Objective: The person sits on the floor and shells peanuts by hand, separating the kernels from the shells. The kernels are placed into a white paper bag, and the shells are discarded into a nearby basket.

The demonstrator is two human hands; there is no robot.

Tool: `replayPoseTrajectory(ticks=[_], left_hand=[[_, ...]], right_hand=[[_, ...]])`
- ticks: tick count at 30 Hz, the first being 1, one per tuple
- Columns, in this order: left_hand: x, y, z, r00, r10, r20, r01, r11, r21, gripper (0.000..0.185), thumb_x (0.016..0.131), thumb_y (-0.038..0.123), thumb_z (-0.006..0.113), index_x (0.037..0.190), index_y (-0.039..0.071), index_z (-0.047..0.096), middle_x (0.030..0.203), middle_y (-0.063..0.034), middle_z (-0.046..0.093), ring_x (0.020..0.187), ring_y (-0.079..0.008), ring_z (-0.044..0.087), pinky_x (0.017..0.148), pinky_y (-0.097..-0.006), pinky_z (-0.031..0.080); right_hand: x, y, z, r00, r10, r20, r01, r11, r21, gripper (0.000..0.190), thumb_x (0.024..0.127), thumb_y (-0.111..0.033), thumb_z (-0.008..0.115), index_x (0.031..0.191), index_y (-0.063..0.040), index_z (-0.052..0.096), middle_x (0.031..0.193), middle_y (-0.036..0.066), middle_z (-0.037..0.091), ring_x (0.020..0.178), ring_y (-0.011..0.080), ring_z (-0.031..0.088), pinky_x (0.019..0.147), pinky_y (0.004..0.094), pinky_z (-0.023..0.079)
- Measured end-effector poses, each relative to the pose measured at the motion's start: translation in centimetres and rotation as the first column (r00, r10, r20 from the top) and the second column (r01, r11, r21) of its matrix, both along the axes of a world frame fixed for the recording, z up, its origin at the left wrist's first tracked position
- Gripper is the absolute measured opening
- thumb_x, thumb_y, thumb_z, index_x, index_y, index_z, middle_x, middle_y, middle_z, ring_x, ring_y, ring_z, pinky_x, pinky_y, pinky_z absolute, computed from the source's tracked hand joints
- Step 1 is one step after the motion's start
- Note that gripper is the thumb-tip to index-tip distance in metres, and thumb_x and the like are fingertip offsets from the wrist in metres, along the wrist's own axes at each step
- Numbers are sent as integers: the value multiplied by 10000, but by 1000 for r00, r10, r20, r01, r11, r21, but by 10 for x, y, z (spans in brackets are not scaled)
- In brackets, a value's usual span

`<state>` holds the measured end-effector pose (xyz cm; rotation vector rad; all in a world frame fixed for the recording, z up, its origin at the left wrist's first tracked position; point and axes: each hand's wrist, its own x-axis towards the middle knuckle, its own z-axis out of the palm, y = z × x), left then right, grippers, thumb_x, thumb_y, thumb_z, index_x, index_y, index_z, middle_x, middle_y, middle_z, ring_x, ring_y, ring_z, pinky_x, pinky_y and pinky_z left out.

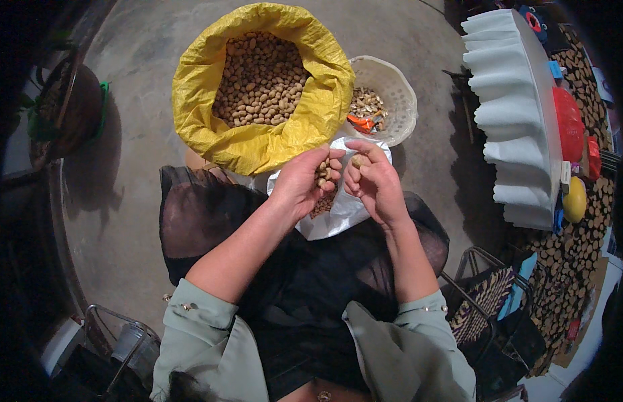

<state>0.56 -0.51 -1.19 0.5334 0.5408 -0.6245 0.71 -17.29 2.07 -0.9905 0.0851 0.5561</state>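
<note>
Several unshelled peanuts (pixel 323 173) lie in the cupped palm and curled fingers of my left hand (pixel 307 178). My right hand (pixel 374 181) pinches a single peanut (pixel 357 161) between thumb and fingers, just right of the left. Beneath both hands a white woven sack (pixel 336 221) rests over my lap, with reddish shelled kernels (pixel 322 205) inside, partly hidden by the left hand. In front stands a yellow woven sack (pixel 198 90), its rim rolled down, full of unshelled peanuts (pixel 261 80). Right of it, a white plastic basket (pixel 404 100) holds empty shells (pixel 366 103) and an orange wrapper (pixel 361 123).
A table with a white ruffled cover (pixel 510 125) stands at the right, bearing a red bag (pixel 568 125) and a yellow object (pixel 574 200). A metal-framed chair (pixel 485 301) is at lower right. At upper left stands a large plant pot (pixel 80 105); another metal frame (pixel 123 316) is lower left.
</note>
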Motion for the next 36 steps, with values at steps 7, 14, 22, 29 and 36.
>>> replayPoseTrajectory(ticks=[7, 14, 22, 29, 36], left_hand=[[1, 2, 14, 997, -62, 44, 59, 997, 59, 315, 1004, 273, 446, 1038, -4, 594, 834, -40, 613, 688, -122, 588, 598, -232, 496], [-1, 4, 16, 996, -33, -78, 41, 995, 93, 313, 997, 303, 455, 1039, 27, 595, 858, -51, 643, 764, -151, 623, 672, -280, 529], [0, 4, 6, 992, -67, 105, 77, 992, -97, 240, 975, 173, 491, 1076, -15, 599, 864, -64, 653, 672, -93, 618, 447, -164, 366], [0, 1, 23, 967, -156, 201, 137, 985, 105, 239, 930, 122, 576, 1115, -13, 649, 824, -22, 667, 631, -42, 614, 423, -126, 295], [-2, 4, 28, 958, -218, 187, 167, 953, 253, 216, 891, 187, 659, 1071, 72, 685, 793, 21, 656, 644, -5, 557, 477, -134, 328]], right_hand=[[-1, 10, 1, 996, -49, -71, 53, 998, 46, 413, 983, -150, 478, 1316, 94, 465, 854, 43, 522, 732, 103, 482, 636, 250, 435], [1, 4, -9, 998, 14, 54, -18, 997, 79, 389, 1022, -231, 458, 1211, 98, 543, 804, 23, 527, 668, 85, 460, 585, 226, 412], [-6, 10, -10, 996, -90, 21, 90, 996, 21, 394, 1020, -257, 463, 1205, 84, 538, 770, 10, 483, 659, 92, 452, 587, 240, 420], [-8, 6, -20, 986, -109, 125, 120, 990, -80, 327, 1022, -265, 466, 1060, 40, 578, 712, 0, 452, 610, 79, 425, 577, 239, 411], [-5, 8, -29, 978, -132, 160, 147, 985, -88, 305, 1025, -245, 460, 1041, 25, 602, 685, -29, 427, 579, 57, 351, 553, 219, 365]])
